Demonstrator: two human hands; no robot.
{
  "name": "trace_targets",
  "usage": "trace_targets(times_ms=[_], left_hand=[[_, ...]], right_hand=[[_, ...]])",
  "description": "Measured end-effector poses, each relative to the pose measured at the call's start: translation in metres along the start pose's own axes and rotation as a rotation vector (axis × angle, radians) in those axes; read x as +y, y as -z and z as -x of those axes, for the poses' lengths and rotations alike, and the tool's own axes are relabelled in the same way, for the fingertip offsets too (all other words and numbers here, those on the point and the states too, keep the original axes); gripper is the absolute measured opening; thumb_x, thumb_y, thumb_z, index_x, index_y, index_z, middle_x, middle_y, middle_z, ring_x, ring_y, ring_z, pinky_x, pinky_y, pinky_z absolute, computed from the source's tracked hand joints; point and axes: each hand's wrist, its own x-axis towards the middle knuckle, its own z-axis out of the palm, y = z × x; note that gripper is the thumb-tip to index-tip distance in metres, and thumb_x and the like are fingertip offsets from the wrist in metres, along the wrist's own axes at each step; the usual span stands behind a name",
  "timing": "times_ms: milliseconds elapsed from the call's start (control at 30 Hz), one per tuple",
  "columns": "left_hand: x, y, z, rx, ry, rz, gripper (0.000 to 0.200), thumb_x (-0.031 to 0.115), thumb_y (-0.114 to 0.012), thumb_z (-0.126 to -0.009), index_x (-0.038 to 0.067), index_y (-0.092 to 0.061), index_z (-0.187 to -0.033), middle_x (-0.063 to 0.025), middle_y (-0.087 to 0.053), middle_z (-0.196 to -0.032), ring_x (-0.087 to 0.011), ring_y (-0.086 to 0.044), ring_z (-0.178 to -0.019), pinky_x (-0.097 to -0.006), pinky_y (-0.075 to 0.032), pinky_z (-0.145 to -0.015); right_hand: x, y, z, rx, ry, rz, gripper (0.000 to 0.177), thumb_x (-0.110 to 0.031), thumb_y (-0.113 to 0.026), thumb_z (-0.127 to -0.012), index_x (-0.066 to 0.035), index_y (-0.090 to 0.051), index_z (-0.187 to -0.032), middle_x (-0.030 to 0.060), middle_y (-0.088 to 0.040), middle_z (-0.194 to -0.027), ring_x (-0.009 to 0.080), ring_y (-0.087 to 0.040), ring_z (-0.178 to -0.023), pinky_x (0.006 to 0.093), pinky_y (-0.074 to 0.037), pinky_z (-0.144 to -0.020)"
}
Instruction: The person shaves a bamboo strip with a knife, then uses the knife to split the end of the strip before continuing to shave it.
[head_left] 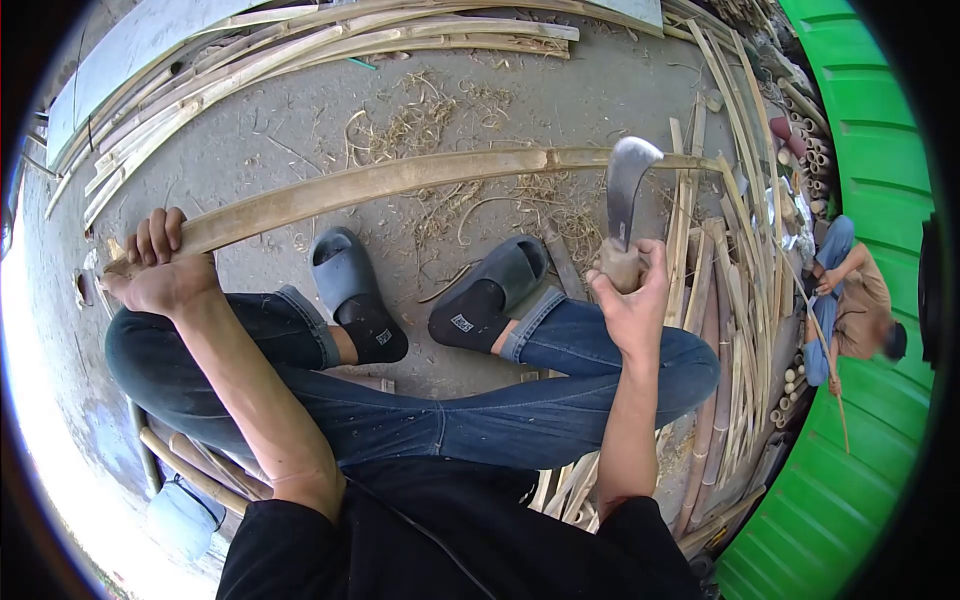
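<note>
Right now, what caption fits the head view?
Left hand grips a long pale bamboo strip; right hand holds a curved steel knife.

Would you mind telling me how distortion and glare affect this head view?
In the head view, fisheye distortion bows the bamboo strip and green wall, corners are vignetted black, glare bleaches the lower-left edge, and the left hand, right hand and knife are sharp.

Bright daylight, overexposed glare at left, heavy fisheye bending, dark vignetted corners.

Shavings (420,122) – strip pile (745,300) nr co-worker (860,310)
</note>
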Motion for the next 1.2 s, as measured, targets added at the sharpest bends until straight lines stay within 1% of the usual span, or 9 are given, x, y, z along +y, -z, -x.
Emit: trace_targets(times_ms=[200, 400, 600, 733, 800, 867, 1000, 1067, 1200], left_hand=[[0.002, -0.006, 0.004, 0.043, 0.008, -0.015, 0.065, 0.069, -0.018, -0.100, 0.013, -0.037, -0.073, 0.0016, -0.029, -0.058, -0.0132, -0.025, -0.051, -0.0282, -0.024, -0.049], [0.000, 0.004, -0.001, 0.076, 0.026, -0.027, 0.064, 0.069, -0.019, -0.100, 0.013, -0.035, -0.073, 0.0005, -0.026, -0.060, -0.0143, -0.024, -0.054, -0.0296, -0.025, -0.051], [-0.004, 0.004, -0.001, 0.084, 0.022, -0.037, 0.067, 0.072, -0.018, -0.099, 0.013, -0.035, -0.073, 0.0007, -0.027, -0.062, -0.0139, -0.025, -0.054, -0.0302, -0.026, -0.053], [-0.004, 0.008, -0.002, 0.089, 0.031, -0.027, 0.069, 0.074, -0.016, -0.099, 0.013, -0.036, -0.073, 0.0013, -0.028, -0.062, -0.0132, -0.025, -0.054, -0.0304, -0.027, -0.054], [-0.006, 0.009, -0.002, 0.078, 0.035, -0.019, 0.069, 0.075, -0.016, -0.098, 0.013, -0.036, -0.073, 0.0015, -0.028, -0.062, -0.0131, -0.026, -0.054, -0.0303, -0.027, -0.054], [-0.005, 0.010, -0.002, 0.072, 0.035, -0.017, 0.070, 0.075, -0.015, -0.098, 0.013, -0.036, -0.073, 0.0017, -0.028, -0.062, -0.0129, -0.026, -0.054, -0.0302, -0.027, -0.054], [-0.006, 0.011, -0.005, 0.102, 0.037, -0.026, 0.071, 0.076, -0.016, -0.098, 0.013, -0.036, -0.074, 0.0013, -0.027, -0.062, -0.0130, -0.026, -0.054, -0.0297, -0.026, -0.053], [-0.006, 0.011, -0.005, 0.089, 0.050, -0.019, 0.071, 0.076, -0.016, -0.097, 0.013, -0.036, -0.074, 0.0010, -0.027, -0.061, -0.0131, -0.025, -0.054, -0.0296, -0.025, -0.053], [-0.005, 0.012, -0.006, 0.067, 0.026, -0.054, 0.067, 0.072, -0.015, -0.099, 0.013, -0.035, -0.074, 0.0001, -0.026, -0.061, -0.0141, -0.024, -0.054, -0.0296, -0.025, -0.052]], right_hand=[[-0.025, -0.011, 0.012, 0.073, -0.171, 0.392, 0.048, -0.022, -0.084, -0.075, -0.002, -0.058, -0.110, 0.0182, -0.068, -0.080, 0.0317, -0.069, -0.074, 0.0413, -0.053, -0.071], [0.010, 0.020, -0.009, -0.034, 0.124, 0.578, 0.046, -0.024, -0.085, -0.076, 0.002, -0.064, -0.107, 0.0212, -0.070, -0.090, 0.0329, -0.070, -0.084, 0.0407, -0.054, -0.076], [0.012, 0.004, -0.017, -0.194, -0.153, -0.320, 0.039, -0.024, -0.066, -0.098, 0.000, -0.055, -0.127, 0.0166, -0.071, -0.102, 0.0195, -0.070, -0.086, 0.0327, -0.057, -0.075], [0.018, -0.021, -0.025, -0.304, -0.354, -0.471, 0.031, -0.015, -0.055, -0.099, 0.001, -0.050, -0.125, 0.0154, -0.070, -0.095, 0.0181, -0.069, -0.079, 0.0327, -0.058, -0.071], [0.023, -0.029, -0.029, -0.293, -0.388, -0.436, 0.035, -0.024, -0.059, -0.097, 0.000, -0.052, -0.121, 0.0101, -0.068, -0.085, 0.0169, -0.066, -0.063, 0.0299, -0.054, -0.057], [0.041, -0.034, -0.035, -0.219, -0.033, 0.177, 0.039, -0.023, -0.070, -0.090, 0.003, -0.056, -0.115, 0.0114, -0.069, -0.087, 0.0165, -0.066, -0.062, 0.0278, -0.052, -0.058], [0.042, -0.030, -0.050, -0.231, -0.178, 0.215, 0.040, -0.019, -0.078, -0.083, 0.005, -0.060, -0.108, 0.0130, -0.070, -0.087, 0.0152, -0.067, -0.064, 0.0266, -0.052, -0.059], [0.046, -0.029, -0.055, -0.135, 0.185, 0.564, 0.039, -0.014, -0.077, -0.081, 0.007, -0.061, -0.111, 0.0126, -0.071, -0.082, 0.0145, -0.067, -0.062, 0.0278, -0.052, -0.057], [0.047, -0.032, -0.066, -0.221, -0.190, 0.430, 0.041, -0.021, -0.077, -0.077, 0.004, -0.065, -0.107, 0.0195, -0.072, -0.084, 0.0287, -0.072, -0.082, 0.0398, -0.055, -0.075]])
